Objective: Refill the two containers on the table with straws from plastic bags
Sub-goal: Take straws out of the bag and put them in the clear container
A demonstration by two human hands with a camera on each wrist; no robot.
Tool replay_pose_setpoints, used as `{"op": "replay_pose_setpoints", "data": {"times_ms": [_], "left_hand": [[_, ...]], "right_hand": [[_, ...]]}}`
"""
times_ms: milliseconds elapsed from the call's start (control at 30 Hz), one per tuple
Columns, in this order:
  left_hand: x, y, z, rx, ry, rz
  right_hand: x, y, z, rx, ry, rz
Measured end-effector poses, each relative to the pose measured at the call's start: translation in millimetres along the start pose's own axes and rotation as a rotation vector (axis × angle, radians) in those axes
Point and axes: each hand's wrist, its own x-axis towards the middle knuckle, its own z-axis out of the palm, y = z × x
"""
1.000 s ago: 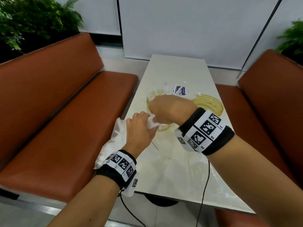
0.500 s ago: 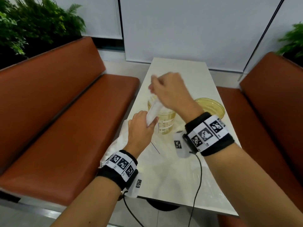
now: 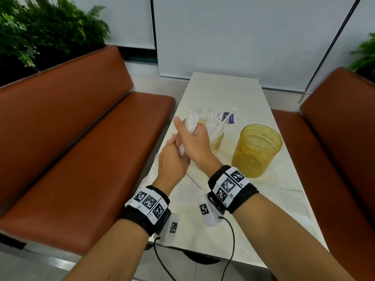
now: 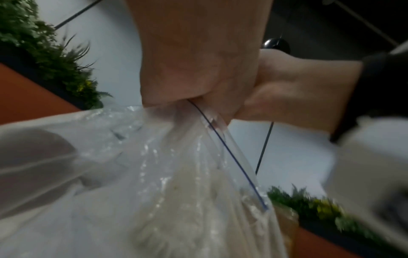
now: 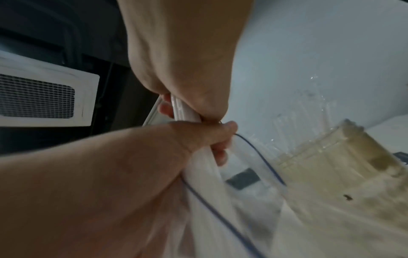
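My right hand (image 3: 191, 138) grips a bundle of white wrapped straws (image 3: 190, 125) that stands up out of my fist, just left of the near amber container (image 3: 218, 141), which holds several straws. Directly below, my left hand (image 3: 172, 159) pinches the mouth of a clear zip bag (image 3: 149, 180) at the table's left edge. The left wrist view shows the bag (image 4: 176, 174) with its blue seal line hanging from my left hand (image 4: 194, 97). In the right wrist view the straws (image 5: 184, 110) run from my right hand (image 5: 187, 97) into the bag. The second amber container (image 3: 257, 151) stands empty to the right.
A small purple packet (image 3: 229, 118) lies behind the near container. Another clear bag (image 3: 284, 197) lies flat on the white table (image 3: 223, 92). Brown benches flank it, left (image 3: 81, 159) and right (image 3: 334, 138). Wrist cables hang over the near edge.
My right hand pulled a bundle of straws up out of the bag, then came back down close above the left hand, still gripping straws. The left hand kept hold of the bag.
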Motion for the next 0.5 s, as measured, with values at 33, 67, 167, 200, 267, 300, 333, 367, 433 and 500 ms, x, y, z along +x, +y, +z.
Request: {"op": "replay_pose_setpoints", "data": {"times_ms": [33,67,167,200,267,300,333,367,433,500], "left_hand": [[-1.8,-1.3,-1.3,0.04,-0.019,0.009],[-3.6,-3.9,-2.9,0.105,-0.035,0.028],[-10.3,-16.0,-11.3,0.278,-0.06,0.022],[-12.2,-21.5,-14.7,0.288,-0.078,0.008],[-15.2,-31.4,-21.9,0.28,-0.111,-0.001],[-15.5,-35.1,-25.0,0.278,-0.115,-0.003],[-14.9,-36.4,-27.7,0.282,-0.112,-0.002],[-13.6,-35.7,-29.9,0.287,-0.106,-0.001],[-9.4,-32.6,-33.5,0.303,-0.089,0.008],[-5.4,-28.8,-38.0,0.334,-0.074,0.026]], "right_hand": [[2.2,-3.3,0.9,0.032,0.016,0.018],[6.3,-9.4,0.2,0.073,0.026,0.022],[30.3,-40.6,-15.8,0.233,0.078,-0.012],[41.1,-54.8,-24.8,0.281,0.105,-0.043],[63.3,-83.6,-42.2,0.329,0.163,-0.12],[73.6,-94.9,-49.8,0.327,0.184,-0.165],[83.9,-101.3,-55.4,0.313,0.205,-0.205],[93.4,-103.1,-58.9,0.282,0.228,-0.241],[111.6,-89.8,-59.1,0.168,0.275,-0.283],[126.2,-60.0,-54.0,0.039,0.317,-0.252]]}}
